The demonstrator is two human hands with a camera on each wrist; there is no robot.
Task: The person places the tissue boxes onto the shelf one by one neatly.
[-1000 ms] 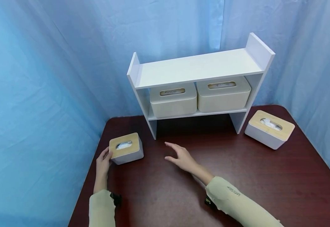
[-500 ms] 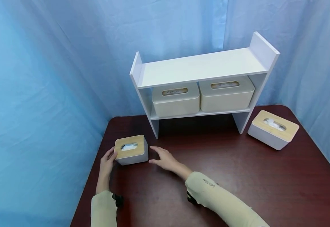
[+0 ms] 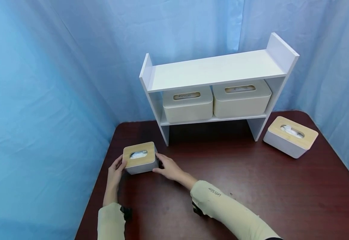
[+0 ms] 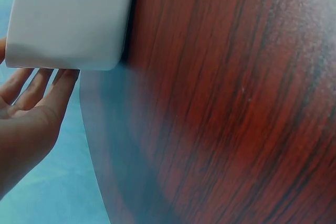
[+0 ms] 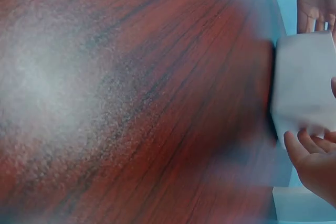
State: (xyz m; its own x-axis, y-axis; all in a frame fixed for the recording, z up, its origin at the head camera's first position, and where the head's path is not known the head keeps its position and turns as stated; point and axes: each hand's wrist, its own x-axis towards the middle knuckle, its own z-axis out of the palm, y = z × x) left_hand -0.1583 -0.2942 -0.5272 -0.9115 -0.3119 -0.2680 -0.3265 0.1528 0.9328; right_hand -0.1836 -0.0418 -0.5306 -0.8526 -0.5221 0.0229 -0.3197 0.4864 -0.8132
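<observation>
A small tissue box (image 3: 138,155) with a pale wood lid and light grey sides rests at the left of the dark red-brown table (image 3: 210,200). My left hand (image 3: 115,171) grips its left end, thumb over the front corner of the lid and fingers along the side. At the right end my right hand (image 3: 170,167) holds the box, thumb by the front corner. In the left wrist view, the left fingers (image 4: 63,90) lie against the box's end (image 4: 68,24). Both hands (image 5: 315,163) appear at opposite ends of the box in the right wrist view.
Behind stands a white two-tier shelf (image 3: 210,71). Two larger cream tissue boxes, a left one (image 3: 189,111) and a right one (image 3: 241,105), fill its lower tier. Another wood-lidded tissue box (image 3: 289,136) sits at the right. Blue curtains (image 3: 57,100) hang around the table.
My right hand has moved left across the table to the box's right end. The tissue box has turned slightly and shifted a little, with my left hand staying on it.
</observation>
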